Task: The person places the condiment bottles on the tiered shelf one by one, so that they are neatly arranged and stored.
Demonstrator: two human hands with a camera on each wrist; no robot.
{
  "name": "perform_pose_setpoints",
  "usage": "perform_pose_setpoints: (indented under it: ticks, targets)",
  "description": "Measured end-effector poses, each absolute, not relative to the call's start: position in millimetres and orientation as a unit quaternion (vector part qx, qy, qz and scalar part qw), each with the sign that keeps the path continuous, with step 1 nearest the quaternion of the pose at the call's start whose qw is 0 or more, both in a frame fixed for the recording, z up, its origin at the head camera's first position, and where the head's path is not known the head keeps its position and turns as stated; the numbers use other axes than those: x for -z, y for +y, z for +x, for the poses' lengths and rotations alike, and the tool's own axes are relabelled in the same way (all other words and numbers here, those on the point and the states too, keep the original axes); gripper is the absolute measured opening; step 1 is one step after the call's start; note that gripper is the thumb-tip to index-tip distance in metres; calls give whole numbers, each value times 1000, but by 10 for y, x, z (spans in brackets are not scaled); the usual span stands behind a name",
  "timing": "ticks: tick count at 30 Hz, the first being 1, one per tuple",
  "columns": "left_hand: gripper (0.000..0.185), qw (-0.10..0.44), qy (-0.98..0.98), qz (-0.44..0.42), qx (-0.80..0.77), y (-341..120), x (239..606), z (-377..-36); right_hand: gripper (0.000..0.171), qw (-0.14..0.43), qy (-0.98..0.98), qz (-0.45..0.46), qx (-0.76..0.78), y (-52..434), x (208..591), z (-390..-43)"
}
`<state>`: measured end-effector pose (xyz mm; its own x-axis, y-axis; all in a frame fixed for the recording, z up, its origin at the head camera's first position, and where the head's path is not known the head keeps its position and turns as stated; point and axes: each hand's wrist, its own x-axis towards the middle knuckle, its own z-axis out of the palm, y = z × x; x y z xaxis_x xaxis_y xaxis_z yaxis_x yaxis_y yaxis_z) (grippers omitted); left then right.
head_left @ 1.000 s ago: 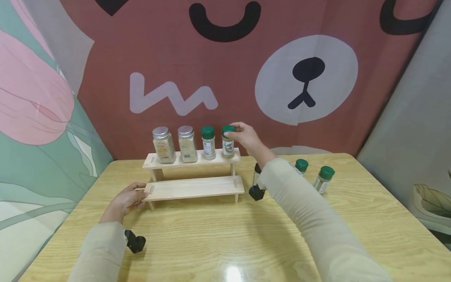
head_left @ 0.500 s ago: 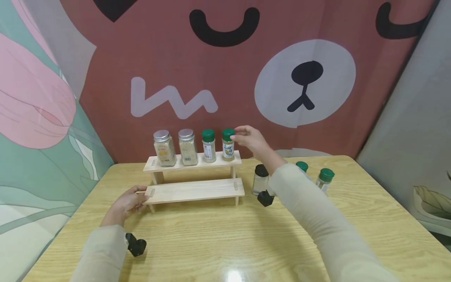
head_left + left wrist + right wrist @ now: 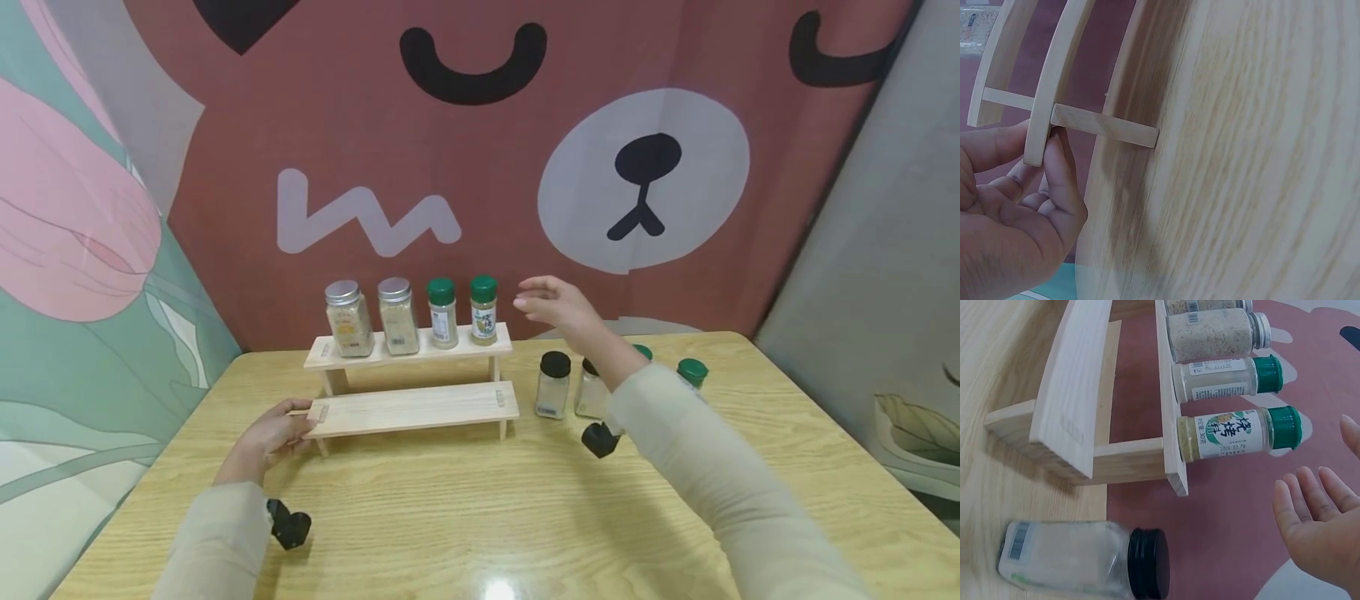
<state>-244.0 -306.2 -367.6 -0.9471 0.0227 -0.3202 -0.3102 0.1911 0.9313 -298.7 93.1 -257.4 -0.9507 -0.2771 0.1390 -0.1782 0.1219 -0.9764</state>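
Note:
A two-tier wooden rack stands on the table. My left hand pinches the left end of its lower shelf between thumb and fingers, as the left wrist view also shows. Along the upper shelf stand two silver-lidded spice jars and two green-capped ones. The rightmost green-capped spice jar has a label facing forward. To the right of that jar, apart from it, my right hand is in the air with relaxed fingers and nothing in them. The lower shelf bears no jars.
Right of the rack, a black-lidded jar stands on the table beside another black-lidded jar. Farther right are green-capped jars, partly hidden by my right sleeve. A curtain with a bear print hangs behind the table.
My right hand has let go of the rightmost green-capped spice jar and moved away to the right. That jar stays on the upper shelf. My left hand keeps its hold on the rack.

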Motion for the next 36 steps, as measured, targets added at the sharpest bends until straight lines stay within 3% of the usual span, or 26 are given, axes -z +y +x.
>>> perform_pose_setpoints:
  ticks: [30, 36]
  targets:
    - [50, 127, 760, -89, -631, -3093, 3711, -2440, 56, 42, 758, -122, 640, 1778, 2810, -2694]
    - [49, 130, 765, -92, -624, -3087, 3704, -2448, 46, 24, 759, -105, 642, 1978, 2865, -2662]
